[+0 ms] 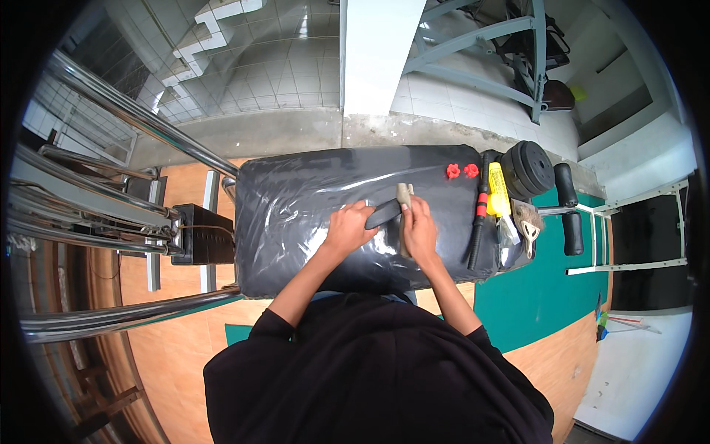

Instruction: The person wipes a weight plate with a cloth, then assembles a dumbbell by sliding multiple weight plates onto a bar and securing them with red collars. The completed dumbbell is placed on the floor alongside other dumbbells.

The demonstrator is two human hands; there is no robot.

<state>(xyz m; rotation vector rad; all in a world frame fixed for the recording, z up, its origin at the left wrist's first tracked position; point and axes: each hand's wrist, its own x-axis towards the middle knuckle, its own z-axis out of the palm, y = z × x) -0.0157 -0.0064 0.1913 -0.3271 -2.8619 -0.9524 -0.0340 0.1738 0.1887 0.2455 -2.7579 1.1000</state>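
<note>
Over a black padded bench point(303, 214) wrapped in shiny clear plastic, both my hands work close together. My left hand point(350, 228) is closed around one end of a dark grey strap-like piece point(383, 214). That piece reaches across toward my right hand point(420, 231), whose fingers close on a beige, cloth-like strip point(404, 194). The strip's upper end sticks up past my fingers, and its lower part hangs down beside my palm. Where the dark piece meets the beige strip, I cannot tell if they are joined.
Right of my hands lie two red star-shaped nuts point(452, 172), a black bar with red bands point(481, 211), a yellow packet point(498, 191), black weight plates point(528, 169) and a cream-handled item point(530, 231). Chrome rails point(133, 314) flank the bench's left end; black foam rollers point(572, 233) stand right.
</note>
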